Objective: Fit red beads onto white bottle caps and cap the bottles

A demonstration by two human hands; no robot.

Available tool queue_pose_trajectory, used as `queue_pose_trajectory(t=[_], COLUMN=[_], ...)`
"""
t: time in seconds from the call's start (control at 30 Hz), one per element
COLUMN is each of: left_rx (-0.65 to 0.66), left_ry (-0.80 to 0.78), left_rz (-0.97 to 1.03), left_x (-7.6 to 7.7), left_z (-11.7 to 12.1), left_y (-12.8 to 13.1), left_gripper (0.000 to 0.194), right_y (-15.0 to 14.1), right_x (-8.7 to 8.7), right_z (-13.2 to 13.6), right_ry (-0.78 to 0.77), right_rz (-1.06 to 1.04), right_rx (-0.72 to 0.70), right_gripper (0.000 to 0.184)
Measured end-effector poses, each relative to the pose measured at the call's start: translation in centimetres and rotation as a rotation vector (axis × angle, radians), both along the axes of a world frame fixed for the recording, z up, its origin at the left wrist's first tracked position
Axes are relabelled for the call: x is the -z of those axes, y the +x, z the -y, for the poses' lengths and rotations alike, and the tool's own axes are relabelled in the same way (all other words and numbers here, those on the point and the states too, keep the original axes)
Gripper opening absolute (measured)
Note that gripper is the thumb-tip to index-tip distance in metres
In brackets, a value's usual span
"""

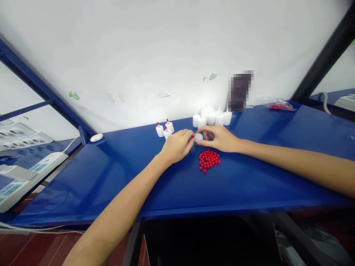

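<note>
My right hand (219,138) grips a small white squeeze bottle (198,137) between thumb and fingers. The bottle is tipped over, its nozzle end toward the left. At that end my left hand (180,145) pinches a small red cap (193,136), mostly hidden by the fingertips. Just nearer than my hands lies a pile of loose red caps (209,159). Left of my left hand stand three white bottles (159,130) with red caps on their nozzles. Behind my right hand a cluster of several white bottles (211,117) without red caps stands upright.
The blue table (116,177) runs along a white wall. A white earbud case (97,137) sits at its left edge, beside power strips (36,177). At the back right lies a clear plastic bag (277,104) with something red. A pixelated dark object (240,92) leans on the wall.
</note>
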State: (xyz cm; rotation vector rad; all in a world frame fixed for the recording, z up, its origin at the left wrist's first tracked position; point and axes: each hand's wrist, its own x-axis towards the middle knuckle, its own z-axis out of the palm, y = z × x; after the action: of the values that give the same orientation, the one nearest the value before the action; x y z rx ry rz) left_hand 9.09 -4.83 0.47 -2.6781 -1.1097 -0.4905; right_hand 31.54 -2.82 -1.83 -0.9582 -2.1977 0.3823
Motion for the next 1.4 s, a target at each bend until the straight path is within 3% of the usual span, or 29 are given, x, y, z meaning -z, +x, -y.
queue_pose_trajectory(t=[0.13,0.37,0.47,0.6,0.83,1.0,1.23,1.4], left_rx=[-0.133,-0.341,-0.42,-0.465,-0.373,-0.3,-0.175,-0.118], left_ry=[0.012,-0.013,-0.013,-0.004,-0.002,-0.026,-0.063,-0.103], left_rz=[-0.029,-0.132,-0.144,-0.137,-0.139,-0.173,-0.196,-0.112], left_x=[-0.6,-1.3,-1.7,-2.1,-2.7,-2.1,-0.3,0.5], left_z=[-0.2,-0.4,-0.5,-0.4,0.4,1.0,0.7,0.4], left_y=[-1.1,-1.9,-2.0,-2.1,-1.7,-0.9,-0.2,-0.3], left_gripper=[0.026,0.027,0.027,0.031,0.028,0.027,0.026,0.029], right_y=[0.0,0.1,0.1,0.0,0.1,0.4,0.4,0.4], right_x=[0.0,0.0,0.1,0.1,-0.2,0.3,0.6,0.6], right_z=[0.1,0.0,-0.2,-0.2,-0.8,-1.2,0.4,0.4], right_ry=[0.045,0.009,0.047,-0.042,-0.096,-0.056,0.215,0.237], right_rz=[-0.052,-0.071,-0.045,0.078,0.229,0.132,0.012,-0.033], right_rx=[0.119,0.241,0.311,0.325,0.256,0.213,-0.051,-0.092], right_gripper=[0.02,0.017,0.031,0.057,0.072,0.074,0.055,0.036])
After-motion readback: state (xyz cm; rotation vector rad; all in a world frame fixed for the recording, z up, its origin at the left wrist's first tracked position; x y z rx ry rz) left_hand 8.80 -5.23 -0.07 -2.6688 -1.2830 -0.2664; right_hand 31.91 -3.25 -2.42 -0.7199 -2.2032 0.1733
